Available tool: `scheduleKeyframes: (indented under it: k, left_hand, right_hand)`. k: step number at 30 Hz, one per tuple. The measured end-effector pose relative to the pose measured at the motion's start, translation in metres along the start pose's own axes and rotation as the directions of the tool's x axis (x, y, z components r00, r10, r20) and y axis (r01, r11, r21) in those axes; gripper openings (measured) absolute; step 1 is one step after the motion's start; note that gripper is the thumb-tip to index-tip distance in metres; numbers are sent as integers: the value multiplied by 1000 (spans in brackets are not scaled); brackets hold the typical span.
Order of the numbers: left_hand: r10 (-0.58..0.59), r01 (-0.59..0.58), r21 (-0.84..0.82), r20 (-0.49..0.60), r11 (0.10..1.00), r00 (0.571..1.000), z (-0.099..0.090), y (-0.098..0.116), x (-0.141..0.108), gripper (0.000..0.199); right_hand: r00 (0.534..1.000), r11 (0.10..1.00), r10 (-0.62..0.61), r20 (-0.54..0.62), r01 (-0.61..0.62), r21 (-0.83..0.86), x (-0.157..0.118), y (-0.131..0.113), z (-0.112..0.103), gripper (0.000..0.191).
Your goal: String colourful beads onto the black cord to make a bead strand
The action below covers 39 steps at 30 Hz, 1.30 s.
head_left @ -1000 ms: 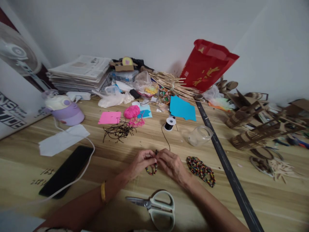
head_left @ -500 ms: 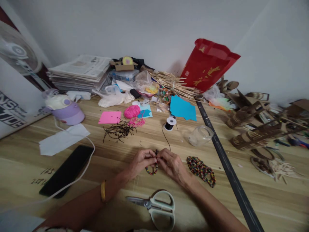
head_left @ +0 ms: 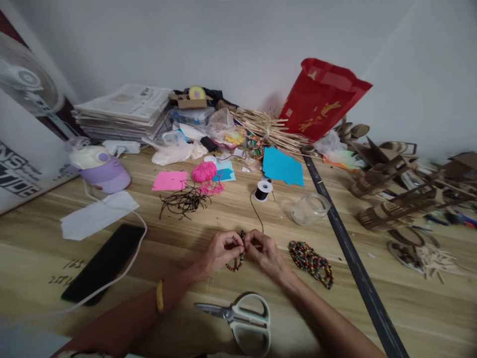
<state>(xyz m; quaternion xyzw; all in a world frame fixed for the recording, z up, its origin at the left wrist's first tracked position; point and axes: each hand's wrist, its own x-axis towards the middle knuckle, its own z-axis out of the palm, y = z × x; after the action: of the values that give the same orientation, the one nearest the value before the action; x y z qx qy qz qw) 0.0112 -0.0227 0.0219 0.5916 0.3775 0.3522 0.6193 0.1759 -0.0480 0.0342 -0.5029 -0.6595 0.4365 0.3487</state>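
Multicoloured bead loop [head_left: 234, 269] pinched in left hand [head_left: 219, 251] fingers; right hand [head_left: 266, 253] fingers narrow beside it, grip unclear. Scissors [head_left: 234, 313] near.

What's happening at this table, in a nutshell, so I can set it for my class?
A person's left grip holds a small beaded loop. The right grip pinches close beside its top; exactly what it pinches is too small to tell. A black cord runs from a spool toward the right grip. Beaded strands lie to the right, scissors nearer the person.
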Motion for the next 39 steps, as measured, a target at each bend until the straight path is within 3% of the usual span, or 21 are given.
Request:
scheduleKeyframes:
  k: [6,13,24,34,39]
  left_hand:
    - [6,-4,55,-24,998,1000,0,4,-1,9]
    - [52,-47,103,-42,994,998,1,-1,-1,6]
    - [131,-110,236,-76,965,988,1,-2,-1,5]
    - [63,-51,113,-104,992,993,3,0,0,2]
    - [29,-22,80,-93,997,995,3,4,0,3]
  right_hand:
    - [999,997,-35,-13,36,73,1,3,1,12]
    - [995,994,-103,-12,103,-48,1,1,-5,13]
    - [999,1000,-19,41,19,-1,4,4,-9,11]
    - [994,988,-14,112,-4,154,4,5,-10,33]
    - [986,965,26,162,-67,252,5,6,-10,35]
